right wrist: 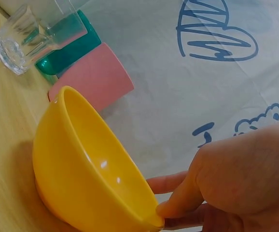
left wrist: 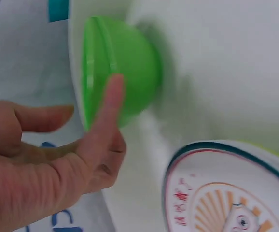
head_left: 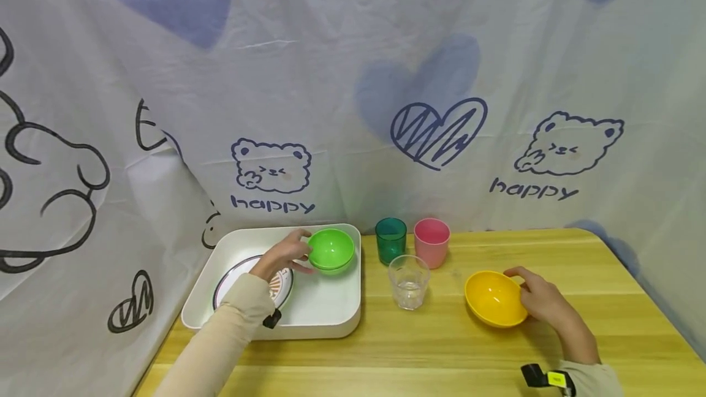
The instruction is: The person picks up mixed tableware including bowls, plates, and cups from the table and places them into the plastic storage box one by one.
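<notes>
Two green bowls (head_left: 331, 249), one nested in the other, sit at the right end of a white tray (head_left: 346, 327). Beside their left edge is my left hand (head_left: 288, 254), its fingers spread and nothing pinched between them. In the left wrist view, one finger of the left hand (left wrist: 67, 164) overlaps the side of the green bowls (left wrist: 134, 67); whether it touches them I cannot tell. On the wooden table at the right, my right hand (head_left: 543, 299) grips the right rim of a yellow bowl (head_left: 495, 300). The right wrist view has the thumb on the rim of the yellow bowl (right wrist: 81, 164).
Left of the green bowls, a white plate (head_left: 234, 276) with a dark rim and printed picture lies in the tray, partly behind my left arm. A teal cup (head_left: 391, 244), a pink cup (head_left: 432, 245) and a clear glass (head_left: 409, 283) stand between tray and yellow bowl. Printed cloth hangs behind.
</notes>
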A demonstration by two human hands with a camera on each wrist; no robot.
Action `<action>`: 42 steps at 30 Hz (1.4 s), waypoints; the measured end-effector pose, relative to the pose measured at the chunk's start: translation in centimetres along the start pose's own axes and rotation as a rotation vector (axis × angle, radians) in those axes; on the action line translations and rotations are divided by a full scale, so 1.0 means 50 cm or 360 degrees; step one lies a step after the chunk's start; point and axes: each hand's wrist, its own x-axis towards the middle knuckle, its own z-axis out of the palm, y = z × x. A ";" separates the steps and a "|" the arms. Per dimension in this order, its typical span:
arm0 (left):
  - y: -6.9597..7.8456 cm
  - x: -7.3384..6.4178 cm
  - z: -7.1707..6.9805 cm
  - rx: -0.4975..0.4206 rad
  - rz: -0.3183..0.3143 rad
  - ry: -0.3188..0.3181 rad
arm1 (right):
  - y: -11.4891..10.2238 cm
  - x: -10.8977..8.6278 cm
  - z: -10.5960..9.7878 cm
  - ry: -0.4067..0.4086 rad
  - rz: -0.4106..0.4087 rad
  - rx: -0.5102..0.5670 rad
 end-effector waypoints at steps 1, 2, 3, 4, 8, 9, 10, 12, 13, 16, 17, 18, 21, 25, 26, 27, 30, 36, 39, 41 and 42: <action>0.002 -0.005 -0.003 0.0031 0.0011 -0.0007 | 0.000 0.000 0.000 -0.0011 0.0006 0.0014; 0.005 -0.010 -0.006 0.0058 0.0029 -0.0010 | -0.001 0.000 0.000 -0.0020 0.0012 0.0026; 0.008 -0.016 -0.008 0.0082 0.0054 -0.0008 | -0.001 0.000 0.000 -0.0027 0.0017 0.0037; 0.012 -0.022 -0.009 0.0101 0.0083 -0.0002 | -0.001 0.000 -0.001 -0.0026 0.0016 0.0036; 0.027 -0.052 -0.005 0.0268 0.0255 0.0109 | 0.001 -0.002 -0.010 0.0011 0.0020 0.0035; 0.031 -0.061 -0.002 0.0301 0.0298 0.0143 | 0.002 -0.003 -0.014 0.0030 0.0022 0.0035; 0.030 -0.062 -0.001 0.0331 0.0339 0.0175 | 0.002 -0.005 -0.019 0.0051 0.0021 0.0038; 0.035 -0.077 0.004 0.0353 0.0405 0.0245 | 0.000 -0.010 -0.030 0.0091 0.0038 0.0072; 0.036 -0.082 0.007 0.0333 0.0431 0.0258 | 0.000 -0.015 -0.035 0.0111 0.0042 0.0096; 0.035 -0.095 0.013 0.0238 0.0500 0.0287 | -0.006 -0.030 -0.050 0.0175 0.0044 0.0168; 0.039 -0.104 0.017 0.0208 0.0523 0.0304 | -0.008 -0.034 -0.055 0.0194 0.0049 0.0200; 0.037 -0.108 0.020 0.0184 0.0551 0.0316 | -0.009 -0.039 -0.059 0.0217 0.0045 0.0231; 0.031 -0.117 0.029 0.0107 0.0612 0.0381 | -0.012 -0.049 -0.069 0.0267 0.0034 0.0320; 0.018 -0.124 0.040 -0.0088 0.0683 0.0455 | -0.013 -0.055 -0.075 0.0317 0.0030 0.0394; 0.015 -0.124 0.042 -0.0152 0.0706 0.0467 | -0.012 -0.057 -0.076 0.0335 0.0032 0.0401; 0.012 -0.125 0.043 -0.0212 0.0725 0.0476 | -0.012 -0.058 -0.076 0.0356 0.0034 0.0408; 0.003 -0.125 0.045 -0.0365 0.0778 0.0469 | -0.006 -0.061 -0.075 0.0427 0.0036 0.0447; -0.006 -0.129 0.039 -0.0544 0.0867 0.0427 | 0.008 -0.062 -0.078 0.0608 0.0016 0.0560; -0.007 -0.132 0.037 -0.0609 0.0898 0.0416 | 0.013 -0.063 -0.086 0.0705 0.0051 0.0653; -0.008 -0.135 0.037 -0.0644 0.0905 0.0403 | 0.016 -0.065 -0.093 0.0751 0.0072 0.0742; -0.009 -0.136 0.036 -0.0656 0.0906 0.0399 | 0.018 -0.067 -0.095 0.0769 0.0083 0.0781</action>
